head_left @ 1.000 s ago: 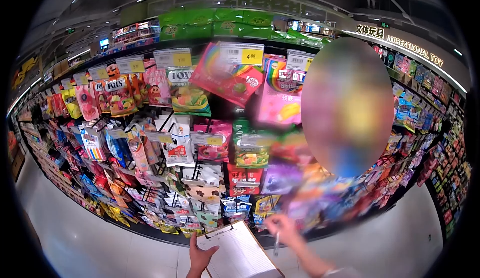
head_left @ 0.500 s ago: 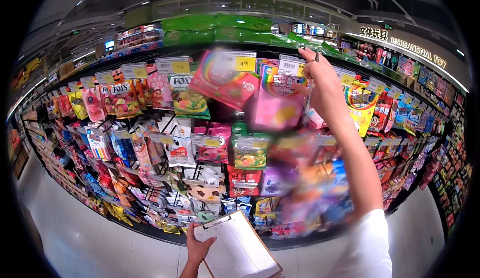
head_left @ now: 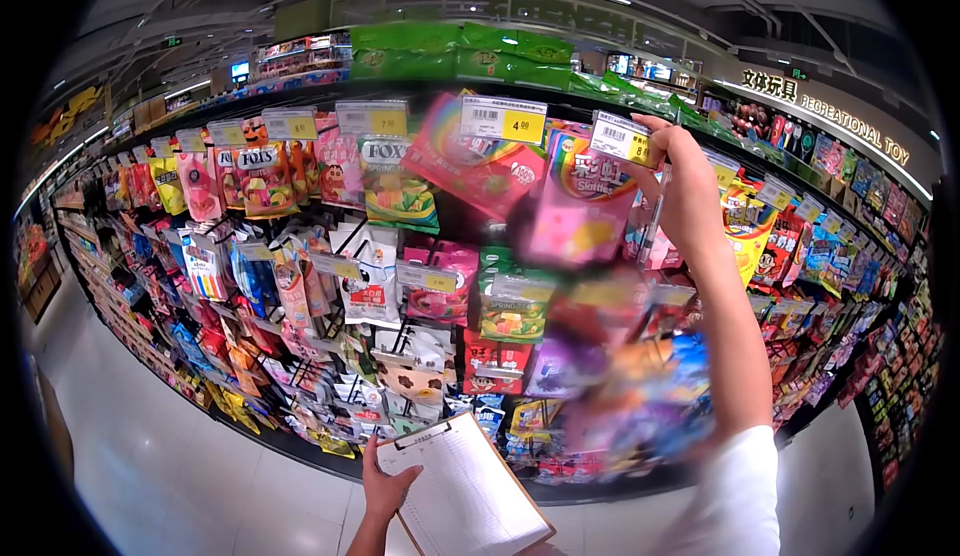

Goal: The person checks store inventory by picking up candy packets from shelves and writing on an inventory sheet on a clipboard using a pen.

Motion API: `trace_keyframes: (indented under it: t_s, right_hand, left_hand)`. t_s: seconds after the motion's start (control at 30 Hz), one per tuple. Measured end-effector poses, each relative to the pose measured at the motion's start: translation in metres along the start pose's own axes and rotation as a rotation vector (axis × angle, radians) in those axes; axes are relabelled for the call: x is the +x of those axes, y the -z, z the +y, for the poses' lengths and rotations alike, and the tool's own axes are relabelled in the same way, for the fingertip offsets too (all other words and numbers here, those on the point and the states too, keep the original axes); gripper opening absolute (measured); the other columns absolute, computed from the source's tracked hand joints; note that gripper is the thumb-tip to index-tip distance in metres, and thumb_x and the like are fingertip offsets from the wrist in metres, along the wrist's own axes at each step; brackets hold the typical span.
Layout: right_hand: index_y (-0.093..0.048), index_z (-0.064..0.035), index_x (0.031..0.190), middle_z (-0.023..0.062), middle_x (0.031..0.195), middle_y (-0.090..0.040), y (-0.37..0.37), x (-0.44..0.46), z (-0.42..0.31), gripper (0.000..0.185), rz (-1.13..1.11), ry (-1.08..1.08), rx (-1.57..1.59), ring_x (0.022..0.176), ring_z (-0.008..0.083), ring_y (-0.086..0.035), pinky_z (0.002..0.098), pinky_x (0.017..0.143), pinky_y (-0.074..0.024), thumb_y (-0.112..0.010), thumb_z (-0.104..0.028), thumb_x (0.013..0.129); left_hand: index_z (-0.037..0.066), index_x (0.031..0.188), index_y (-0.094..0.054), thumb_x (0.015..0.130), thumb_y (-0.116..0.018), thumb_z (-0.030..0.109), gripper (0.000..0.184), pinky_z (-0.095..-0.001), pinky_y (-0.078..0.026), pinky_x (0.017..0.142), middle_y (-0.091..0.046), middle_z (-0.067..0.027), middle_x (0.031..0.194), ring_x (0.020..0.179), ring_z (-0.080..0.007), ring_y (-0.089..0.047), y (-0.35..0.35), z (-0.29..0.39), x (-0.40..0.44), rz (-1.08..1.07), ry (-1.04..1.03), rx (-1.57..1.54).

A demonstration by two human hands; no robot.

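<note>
My left hand [head_left: 388, 486] grips the left edge of a clipboard [head_left: 465, 501], thumb on top, with a printed sheet under its clip. My right hand [head_left: 688, 181] is raised to the top row of the candy rack. Its fingers pinch the right side of a white and yellow price tag [head_left: 615, 139]. A slim pen-like object [head_left: 656, 208] shows below the fingers, partly hidden by the hand. Under that tag hangs a pink Skittles bag [head_left: 580, 201], its lower part blurred. Left of it, a tilted red-pink bag [head_left: 475, 161] hangs under another price tag [head_left: 503, 119].
Fox's candy bags [head_left: 400, 181] and many other sweets hang in rows on hooks. Green packs [head_left: 460, 53] lie along the rack's top. A pale tiled floor [head_left: 220, 466] runs below. At right, a toy section stands under a lit sign [head_left: 825, 111].
My right hand has come down slightly onto the price tag, which now tilts at its fingers. The view has shifted a little; the clipboard stays in my left hand.
</note>
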State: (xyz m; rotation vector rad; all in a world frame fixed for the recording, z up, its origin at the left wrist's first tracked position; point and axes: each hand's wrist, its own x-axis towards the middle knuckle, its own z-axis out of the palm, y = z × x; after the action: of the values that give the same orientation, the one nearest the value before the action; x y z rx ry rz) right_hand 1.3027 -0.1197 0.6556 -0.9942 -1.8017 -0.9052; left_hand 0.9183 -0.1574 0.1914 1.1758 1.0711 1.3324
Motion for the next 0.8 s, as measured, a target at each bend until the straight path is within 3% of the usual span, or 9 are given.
trace_keyframes:
  t_s: [0.17,0.2,0.3,0.4,0.6,0.7,0.8]
  right_hand:
    - [-0.039,-0.0019,0.093,0.0226,0.101,-0.064,0.018,0.011,-0.018,0.038,-0.104,-0.2,0.097,0.1,0.0385,-0.065,0.0377,0.079,-0.0516,-0.076,-0.005,0.081]
    - [-0.04,-0.0025,0.094,0.0202,0.097,-0.065,0.018,0.011,-0.012,0.036,-0.092,-0.169,0.132,0.091,0.0321,-0.065,0.0359,0.077,-0.0512,-0.074,-0.009,0.084]
    - [-0.043,-0.0034,0.097,0.0102,0.086,-0.061,0.029,0.023,-0.015,0.031,-0.247,-0.458,0.253,0.078,0.0176,-0.057,0.0304,0.071,-0.0481,-0.07,-0.018,0.091]
    - [-0.045,-0.0029,0.096,0.0068,0.087,-0.06,0.026,0.027,-0.003,0.026,-0.214,-0.328,0.327,0.073,0.0126,-0.049,0.0282,0.068,-0.0442,-0.066,-0.018,0.094]
    - [-0.053,-0.0013,0.103,0.0051,0.078,-0.06,0.025,0.034,0.003,0.024,-0.226,-0.334,0.348,0.071,0.011,-0.048,0.028,0.066,-0.0425,-0.058,-0.024,0.099]
    - [-0.058,-0.001,0.104,0.0072,0.072,-0.06,0.027,0.038,-0.003,0.022,-0.241,-0.377,0.143,0.066,0.0115,-0.048,0.0294,0.062,-0.0416,-0.061,-0.022,0.097]
    - [-0.062,-0.0016,0.104,0.0116,0.067,-0.058,0.026,0.04,-0.005,0.019,-0.169,-0.217,-0.003,0.062,0.0135,-0.047,0.0309,0.059,-0.041,-0.064,-0.018,0.094]
  left_hand:
    - [-0.003,0.148,-0.021,0.064,-0.079,-0.012,0.103,-0.0358,-0.053,0.089,-0.057,-0.0153,0.12,0.105,-0.0242,-0.062,-0.004,0.011,-0.001,0.007,0.017,-0.008]
    - [-0.003,0.148,-0.021,0.064,-0.079,-0.011,0.103,-0.0355,-0.053,0.089,-0.056,-0.0153,0.121,0.105,-0.0242,-0.062,-0.005,0.013,-0.001,0.012,0.009,0.018]
    - [-0.002,0.148,-0.022,0.065,-0.079,-0.01,0.101,-0.0353,-0.053,0.09,-0.055,-0.016,0.123,0.107,-0.0242,-0.061,-0.004,0.016,-0.002,0.008,0.035,-0.004]
    - [-0.002,0.148,-0.022,0.066,-0.08,-0.008,0.101,-0.0352,-0.052,0.092,-0.054,-0.0161,0.125,0.109,-0.0239,-0.06,-0.005,0.017,-0.003,0.0,0.067,-0.047]
    - [-0.001,0.148,-0.021,0.067,-0.08,-0.008,0.101,-0.0354,-0.052,0.091,-0.052,-0.0159,0.127,0.109,-0.0241,-0.06,-0.001,0.012,-0.006,0.022,0.043,-0.034]
    - [-0.001,0.148,-0.021,0.066,-0.08,-0.009,0.101,-0.0356,-0.053,0.09,-0.052,-0.0167,0.127,0.109,-0.0244,-0.06,0.0,0.012,-0.006,0.027,0.054,-0.047]
    - [0.0,0.149,-0.021,0.066,-0.08,-0.009,0.102,-0.0356,-0.053,0.09,-0.052,-0.0173,0.127,0.108,-0.0247,-0.061,0.002,0.01,-0.006,0.027,0.065,-0.057]
